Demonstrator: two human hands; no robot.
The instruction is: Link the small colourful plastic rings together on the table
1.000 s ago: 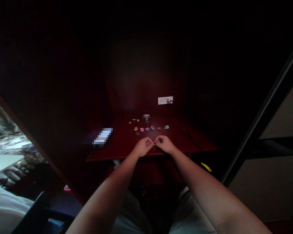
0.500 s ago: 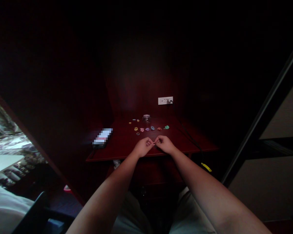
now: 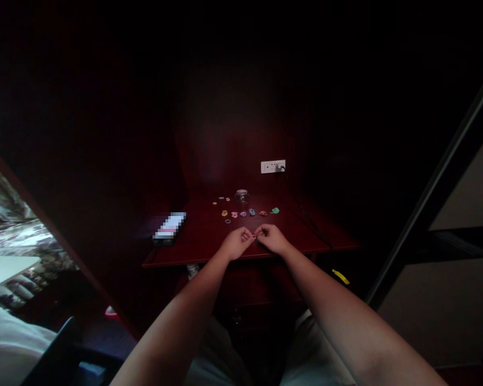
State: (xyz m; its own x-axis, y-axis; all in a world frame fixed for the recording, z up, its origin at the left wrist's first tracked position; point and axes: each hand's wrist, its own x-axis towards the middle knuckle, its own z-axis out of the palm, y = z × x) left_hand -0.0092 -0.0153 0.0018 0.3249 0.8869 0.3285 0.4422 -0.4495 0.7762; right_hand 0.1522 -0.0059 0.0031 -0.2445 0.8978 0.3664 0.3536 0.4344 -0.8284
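Your left hand is nearly closed, thumb and forefinger pinched together, and your right hand mirrors it, the fingertips of both meeting just above the near edge of the desk. Between them you have hold of a small reddish piece, too tiny to make out its shape. Just beyond your hands lies a single dark elastic band, and behind it a row of small bundles of bands runs from left to right: a yellow bundle, a pink bundle, a purple bundle, a blue bundle, a red bundle and a green bundle. Farther back stands a clear glass jar, with a few loose bands to its left. Well to your left, a phone with a lit screen lies near the desk's side. On the back wall, a white power socket has a plug in it, and a black cable trails down to the right across the desk. Below the right edge hangs a yellow tag.
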